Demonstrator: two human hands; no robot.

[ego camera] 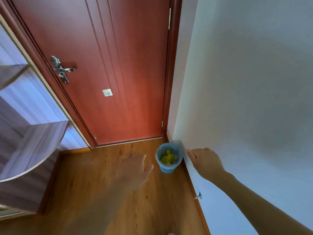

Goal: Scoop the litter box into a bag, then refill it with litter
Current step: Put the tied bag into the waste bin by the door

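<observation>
A small blue perforated bin (167, 167) stands on the wooden floor in the corner by the white wall, with a yellow item (167, 158) inside that looks like a bag or scoop. My left hand (135, 168) is blurred, fingers spread, hovering just left of the bin and holding nothing. My right hand (205, 161) is to the right of the bin, close against the wall, fingers curled downward; nothing shows in it. No litter box is in view.
A closed red-brown door (108, 65) with a metal handle (61, 69) and a small hook (107, 93) faces me. A curved wooden shelf unit (32, 146) stands at left. A doorstop (198, 197) juts from the white wall (245, 82) at right.
</observation>
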